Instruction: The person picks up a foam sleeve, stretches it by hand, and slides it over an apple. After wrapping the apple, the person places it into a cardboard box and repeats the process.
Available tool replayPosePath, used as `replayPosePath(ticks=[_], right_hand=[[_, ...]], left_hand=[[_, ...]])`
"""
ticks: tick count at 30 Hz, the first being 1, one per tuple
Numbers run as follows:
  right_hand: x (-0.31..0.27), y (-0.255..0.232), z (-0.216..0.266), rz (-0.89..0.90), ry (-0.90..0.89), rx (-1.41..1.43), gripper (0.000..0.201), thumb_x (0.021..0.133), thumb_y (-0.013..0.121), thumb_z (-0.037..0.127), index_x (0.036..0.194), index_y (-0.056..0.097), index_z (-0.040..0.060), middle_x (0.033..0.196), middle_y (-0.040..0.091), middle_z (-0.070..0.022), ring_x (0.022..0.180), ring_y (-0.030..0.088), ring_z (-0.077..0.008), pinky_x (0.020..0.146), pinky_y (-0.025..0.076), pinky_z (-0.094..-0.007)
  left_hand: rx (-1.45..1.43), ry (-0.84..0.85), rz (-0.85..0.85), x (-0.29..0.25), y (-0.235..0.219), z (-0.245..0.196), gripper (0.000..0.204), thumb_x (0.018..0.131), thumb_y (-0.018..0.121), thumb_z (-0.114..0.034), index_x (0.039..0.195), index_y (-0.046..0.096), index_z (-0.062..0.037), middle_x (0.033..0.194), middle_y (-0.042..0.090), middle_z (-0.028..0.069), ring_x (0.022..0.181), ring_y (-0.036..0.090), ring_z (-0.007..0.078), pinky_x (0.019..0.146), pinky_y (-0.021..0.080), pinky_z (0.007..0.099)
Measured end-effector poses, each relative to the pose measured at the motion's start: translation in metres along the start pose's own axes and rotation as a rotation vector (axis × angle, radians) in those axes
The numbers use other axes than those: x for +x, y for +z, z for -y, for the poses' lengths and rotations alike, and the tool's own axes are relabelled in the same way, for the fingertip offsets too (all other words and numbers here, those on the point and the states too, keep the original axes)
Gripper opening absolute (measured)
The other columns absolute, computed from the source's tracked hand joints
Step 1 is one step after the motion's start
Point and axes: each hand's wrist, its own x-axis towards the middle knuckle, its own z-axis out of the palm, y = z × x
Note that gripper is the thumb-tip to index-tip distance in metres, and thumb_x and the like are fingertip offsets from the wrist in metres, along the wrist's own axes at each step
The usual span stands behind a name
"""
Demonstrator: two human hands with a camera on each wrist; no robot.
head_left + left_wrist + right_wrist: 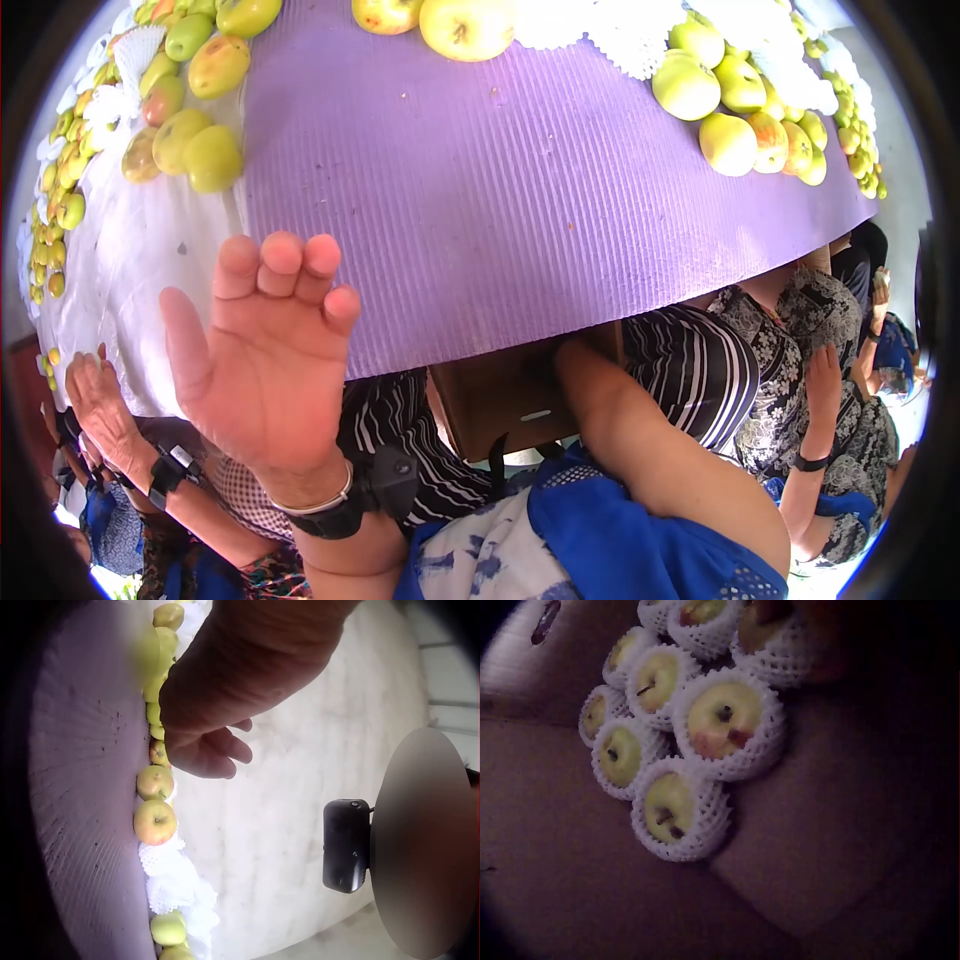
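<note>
Main risk is the blind reach: right forearm point(660, 440) goes under the purple corrugated sheet point(480, 190) into the cardboard box point(500, 400), lower middle of the head view, so the eyes likely get little help down there. Net-wrapped apples point(724, 720) sit bunched in the box, upper middle of the right wrist view; a careless placement could knock them together, and the nets leave the stem ends exposed, so bruising or a stem puncture is plausible. Bottom of the cluster borders open cardboard, so a bump could roll the lowest one. Right hand point(825, 656) is mostly lost in shadow at upper right; grip cannot be told. Left hand point(270, 370), lower left of the head view, is palm up, fingers apart from the thumb, holding nothing; a careless swing could hit the loose apples point(212, 158) above it and send them rolling
</note>
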Motion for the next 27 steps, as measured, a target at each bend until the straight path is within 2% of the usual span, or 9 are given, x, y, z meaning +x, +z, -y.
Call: replayPosePath(ticks=[9,17,21,23,24,27], right_hand=[[-0.042,0.009,0.003,0.174,-0.049,-0.287,0.025,0.083,0.053,0.012,0.105,0.059,0.0046,0.102,0.06,-0.0163,0.093,0.058,-0.0277,0.081,0.047,-0.0367],[-0.08,0.041,0.017,0.368,-0.068,-0.533,0.023,0.083,0.053,0.014,0.102,0.061,0.0043,0.098,0.061,-0.0162,0.09,0.059,-0.0279,0.08,0.047,-0.0371],[-0.091,0.051,0.05,0.441,-0.107,-0.671,0.022,0.082,0.053,0.014,0.1,0.061,0.0042,0.097,0.062,-0.0161,0.089,0.059,-0.028,0.079,0.048,-0.0372],[-0.074,0.047,0.082,0.459,-0.166,-0.771,0.022,0.082,0.053,0.015,0.099,0.061,0.0042,0.096,0.062,-0.0161,0.088,0.06,-0.0281,0.079,0.048,-0.0373],[-0.063,0.044,0.103,0.461,-0.204,-0.827,0.022,0.082,0.053,0.015,0.099,0.062,0.0041,0.096,0.062,-0.016,0.087,0.06,-0.0281,0.079,0.048,-0.0373],[-0.049,0.043,0.151,0.464,-0.285,-0.985,0.021,0.082,0.053,0.016,0.098,0.062,0.004,0.095,0.062,-0.016,0.086,0.06,-0.0282,0.078,0.048,-0.0375]], left_hand=[[-0.008,-0.017,-0.079,-0.002,0.001,0.007,0.048,0.095,0.035,-0.038,0.117,0.048,0.0022,0.118,0.053,0.0207,0.117,0.044,0.0375,0.093,0.037,0.0482],[-0.012,-0.032,-0.084,0.0,0.003,0.009,0.045,0.095,0.035,-0.036,0.115,0.049,0.0018,0.117,0.053,0.0209,0.117,0.044,0.0376,0.092,0.038,0.0475],[-0.007,-0.031,-0.095,0.003,0.006,0.014,0.044,0.095,0.034,-0.035,0.114,0.05,0.0015,0.116,0.054,0.0208,0.115,0.046,0.0373,0.091,0.04,0.0461],[-0.017,-0.02,-0.14,0.006,0.008,0.016,0.042,0.095,0.034,-0.034,0.111,0.05,0.0008,0.113,0.055,0.0205,0.112,0.048,0.0365,0.089,0.042,0.0448],[-0.006,-0.002,-0.1,0.008,0.009,0.017,0.042,0.095,0.034,-0.034,0.111,0.05,0.0008,0.113,0.055,0.0205,0.112,0.048,0.0365,0.089,0.042,0.0448],[-0.045,-0.005,-0.192,0.009,0.014,0.021,0.037,0.094,0.035,-0.031,0.105,0.053,-0.0005,0.108,0.058,0.0192,0.107,0.052,0.0349,0.087,0.043,0.0434]])
